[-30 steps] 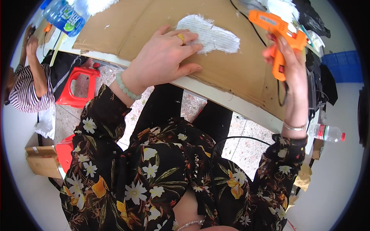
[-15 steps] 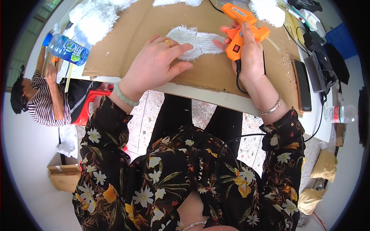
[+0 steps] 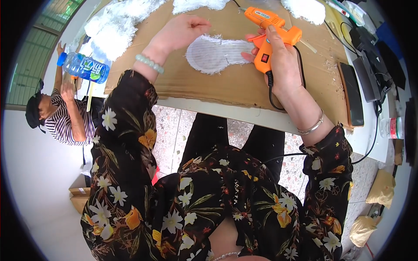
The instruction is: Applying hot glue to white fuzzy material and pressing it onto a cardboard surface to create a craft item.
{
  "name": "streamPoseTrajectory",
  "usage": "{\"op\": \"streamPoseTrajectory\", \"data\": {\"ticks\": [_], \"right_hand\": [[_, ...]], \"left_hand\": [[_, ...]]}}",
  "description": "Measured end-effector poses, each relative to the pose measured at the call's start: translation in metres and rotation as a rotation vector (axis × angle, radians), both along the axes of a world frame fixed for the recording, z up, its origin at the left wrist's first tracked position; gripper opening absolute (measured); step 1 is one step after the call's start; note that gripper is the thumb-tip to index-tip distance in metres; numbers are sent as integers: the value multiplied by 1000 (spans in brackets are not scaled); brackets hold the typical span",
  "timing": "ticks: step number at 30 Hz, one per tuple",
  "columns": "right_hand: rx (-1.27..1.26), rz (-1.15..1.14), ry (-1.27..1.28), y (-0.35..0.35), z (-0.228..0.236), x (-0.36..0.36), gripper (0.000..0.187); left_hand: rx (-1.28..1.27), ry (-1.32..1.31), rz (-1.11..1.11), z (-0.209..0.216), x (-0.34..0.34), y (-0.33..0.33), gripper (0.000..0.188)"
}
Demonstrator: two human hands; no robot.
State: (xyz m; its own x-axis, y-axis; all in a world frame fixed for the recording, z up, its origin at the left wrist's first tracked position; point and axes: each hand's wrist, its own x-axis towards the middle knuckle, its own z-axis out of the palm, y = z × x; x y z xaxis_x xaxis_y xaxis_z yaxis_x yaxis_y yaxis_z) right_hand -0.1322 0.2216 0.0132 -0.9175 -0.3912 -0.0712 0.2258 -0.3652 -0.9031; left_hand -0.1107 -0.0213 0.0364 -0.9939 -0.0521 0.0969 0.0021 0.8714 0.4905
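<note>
Head: beside white, sole-shaped fabric (image 3: 209,55), the right hand (image 3: 285,65) is gripping an orange glue gun (image 3: 271,20), best kept steady; left hand (image 3: 180,32) curled, pinch unclear.

Big white letters (image 3: 92,66) stand on the blue label (image 3: 99,71) of a blue-capped, clear plastic bottle (image 3: 82,66) left of my left hand (image 3: 180,32). Tiny writing (image 3: 263,15) on the orange plastic glue gun (image 3: 261,51) in my right hand (image 3: 285,65) is too small to read.

One glue gun (image 3: 287,35), one sole-shaped white piece (image 3: 209,54), two bottles (image 3: 85,68) (image 3: 390,128).
</note>
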Motion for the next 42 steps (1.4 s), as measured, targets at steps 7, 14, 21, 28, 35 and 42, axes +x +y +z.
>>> {"op": "streamPoseTrajectory", "data": {"ticks": [7,14,21,28,35,42], "right_hand": [[48,4,6,2,-1,-2,35],[60,37,46,2,-5,-3,35],[89,37,60,5,-6,-4,36],[155,43,63,3,1,0,37],[170,37,58,2,2,-1,36],[169,53,64,2,2,0,36]], "left_hand": [[-122,-117,-186,-1,-12,12,14],[-146,196,-373,-7,13,11,11],[-327,402,-479,-6,42,22,14],[223,376,15,-19,38,-10,18],[0,322,-110,-17,35,2,35],[-475,534,-372,-22,45,-2,40]]}}
